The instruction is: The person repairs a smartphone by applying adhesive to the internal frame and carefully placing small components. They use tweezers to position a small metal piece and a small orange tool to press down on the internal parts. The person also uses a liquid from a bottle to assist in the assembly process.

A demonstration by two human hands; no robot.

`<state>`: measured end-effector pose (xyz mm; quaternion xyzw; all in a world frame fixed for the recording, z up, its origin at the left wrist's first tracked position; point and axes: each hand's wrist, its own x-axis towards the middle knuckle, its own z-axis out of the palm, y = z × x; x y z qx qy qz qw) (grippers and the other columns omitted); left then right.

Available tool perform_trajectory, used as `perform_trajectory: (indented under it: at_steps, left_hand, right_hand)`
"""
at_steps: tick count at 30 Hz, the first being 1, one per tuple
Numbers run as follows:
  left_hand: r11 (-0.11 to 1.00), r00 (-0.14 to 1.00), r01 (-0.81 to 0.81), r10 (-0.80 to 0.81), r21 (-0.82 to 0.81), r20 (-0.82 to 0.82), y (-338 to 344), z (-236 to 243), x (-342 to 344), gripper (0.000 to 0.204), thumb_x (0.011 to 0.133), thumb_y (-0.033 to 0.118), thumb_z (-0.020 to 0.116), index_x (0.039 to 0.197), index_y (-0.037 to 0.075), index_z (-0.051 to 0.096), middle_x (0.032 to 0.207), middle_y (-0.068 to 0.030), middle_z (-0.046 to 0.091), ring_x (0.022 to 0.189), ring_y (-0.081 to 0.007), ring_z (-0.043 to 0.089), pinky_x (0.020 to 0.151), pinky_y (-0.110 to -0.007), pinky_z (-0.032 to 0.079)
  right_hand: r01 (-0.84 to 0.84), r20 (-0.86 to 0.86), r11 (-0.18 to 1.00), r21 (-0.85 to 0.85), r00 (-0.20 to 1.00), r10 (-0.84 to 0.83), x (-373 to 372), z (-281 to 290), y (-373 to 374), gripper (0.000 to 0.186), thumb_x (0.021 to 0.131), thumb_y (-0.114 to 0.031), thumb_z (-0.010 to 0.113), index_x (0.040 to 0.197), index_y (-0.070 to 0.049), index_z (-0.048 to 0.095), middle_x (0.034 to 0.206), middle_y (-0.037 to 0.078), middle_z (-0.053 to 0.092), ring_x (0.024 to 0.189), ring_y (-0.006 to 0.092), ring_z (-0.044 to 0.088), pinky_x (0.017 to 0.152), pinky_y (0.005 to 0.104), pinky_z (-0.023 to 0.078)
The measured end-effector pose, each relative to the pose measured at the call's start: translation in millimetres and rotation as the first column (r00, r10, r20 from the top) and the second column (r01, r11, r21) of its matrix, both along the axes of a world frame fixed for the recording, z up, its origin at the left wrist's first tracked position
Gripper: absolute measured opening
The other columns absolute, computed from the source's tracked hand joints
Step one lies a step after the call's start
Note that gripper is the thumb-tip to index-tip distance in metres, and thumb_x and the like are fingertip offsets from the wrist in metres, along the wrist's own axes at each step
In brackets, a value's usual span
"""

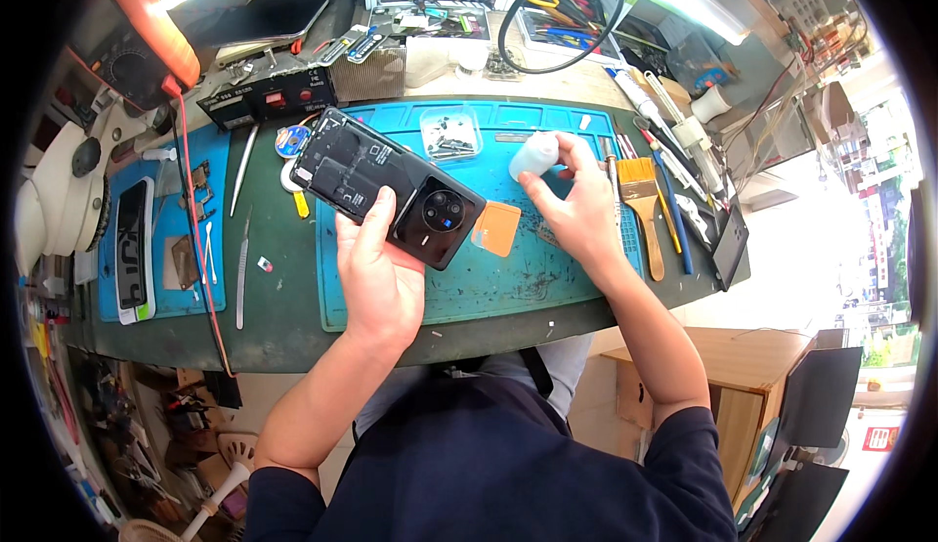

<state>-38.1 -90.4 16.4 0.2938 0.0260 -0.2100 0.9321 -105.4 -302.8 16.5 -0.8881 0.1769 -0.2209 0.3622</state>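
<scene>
My left hand [379,273] is closed around the lower edge of a black smartphone [376,166], held tilted above the blue work mat [440,303]. Its back cover is off, so dark inner parts show, and a round camera module sits at its right end. My right hand [576,195] grips a small translucent white plastic bottle [531,158] between thumb and fingers over the mat's far side. An orange-brown rectangular pad [497,228] lies on the mat between the two hands. Behind the phone stands a clear plastic box [451,133] with small dark parts in it.
A wooden-handled brush [645,212] lies right of the mat beside several pens and tools. To the left are tweezers [242,268], a red cable [198,239] and a boxed phone [134,249]. A black power unit [269,99] stands at the back left, and a black cable loop [503,39] hangs behind.
</scene>
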Motion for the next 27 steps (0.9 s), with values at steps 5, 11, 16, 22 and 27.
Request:
perform_trajectory:
  at_steps: [5,11,16,22,27]
  left_hand:
    - [0.996,1.000,0.027,-0.026,-0.086,0.012,2.6,-8.5,1.8,0.032,0.111,0.011,0.050,0.143,0.013,0.049,0.136,-0.0063,0.062,0.127,-0.0218,0.061,0.111,-0.046,0.050]
    - [0.971,0.990,0.141,-0.139,-0.194,0.025,-0.5,-13.5,-11.2,0.031,0.113,0.013,0.046,0.144,0.012,0.049,0.141,-0.0060,0.059,0.132,-0.0230,0.057,0.114,-0.048,0.046]
    - [0.919,0.935,0.311,-0.341,0.242,0.093,19.6,6.5,-20.6,0.027,0.112,0.013,0.050,0.138,0.006,0.055,0.132,-0.0092,0.066,0.119,-0.0192,0.065,0.101,-0.038,0.053]
    - [0.338,0.476,-0.122,-0.805,0.933,0.354,91.7,50.3,-7.4,0.018,0.106,0.008,0.061,0.117,-0.002,0.071,0.090,-0.0090,0.075,0.070,-0.0147,0.068,0.069,-0.030,0.057]
    - [0.430,-0.060,-0.791,-0.763,0.437,0.643,38.5,55.1,23.5,0.052,0.083,0.009,0.081,0.133,0.007,0.067,0.119,-0.0077,0.072,0.107,-0.0257,0.066,0.100,-0.042,0.049]
  right_hand:
    - [0.011,0.121,1.000,0.018,0.993,-0.013,-4.5,1.8,3.5,0.051,0.090,-0.009,0.070,0.138,0.001,0.057,0.132,0.017,0.066,0.121,0.0274,0.064,0.102,0.0402,0.050]
    - [-0.234,0.154,0.588,0.774,0.971,0.184,-38.1,20.7,37.5,0.046,0.101,-0.011,0.066,0.144,0.000,0.055,0.128,0.011,0.067,0.110,0.0149,0.064,0.098,0.0333,0.051]
    - [-0.208,0.038,0.546,0.812,0.952,0.305,-37.0,33.8,37.7,0.035,0.096,-0.012,0.078,0.126,0.003,0.068,0.101,0.003,0.074,0.084,0.0083,0.068,0.075,0.0233,0.056]
    - [-0.213,-0.164,0.868,0.448,0.935,0.314,-37.8,52.8,36.5,0.022,0.094,-0.004,0.076,0.114,0.004,0.073,0.095,0.005,0.076,0.079,0.0080,0.065,0.074,0.0254,0.055]
    - [-0.307,-0.142,0.945,0.111,0.936,0.321,-36.4,43.8,39.4,0.026,0.091,-0.012,0.079,0.115,-0.003,0.075,0.095,0.011,0.076,0.077,0.0172,0.070,0.076,0.0299,0.057]
